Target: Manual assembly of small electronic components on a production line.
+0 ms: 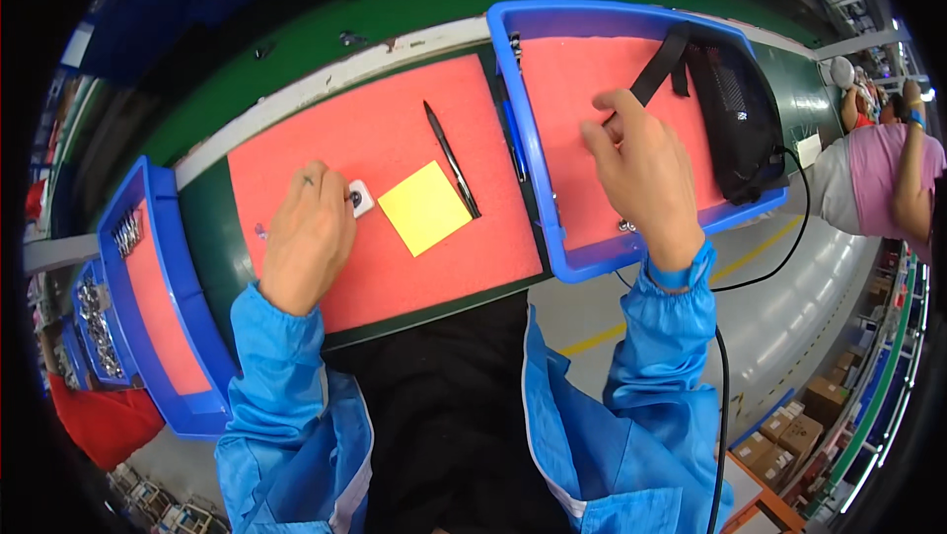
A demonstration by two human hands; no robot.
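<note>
My left hand (313, 235) is over the left part of the red mat (395, 287), its fingers curled. Against its thumb side sits a small white square piece (363, 198) with a dark round centre, and the fingers appear closed on it; the fingertips are partly hidden. My right hand (646, 164) hovers over the right blue tray (538, 174), thumb and forefinger bent but apart. A black strap (659, 71) runs from a black mesh pouch (730, 105) to behind these fingers; whether they touch it I cannot tell.
A yellow sticky-note pad (426, 209) and a black pen (451, 159) lie on the mat. Another blue tray (178, 307) with metal parts stands at left. A black cable (789, 248) loops from my right side. A person in pink (888, 174) is at far right.
</note>
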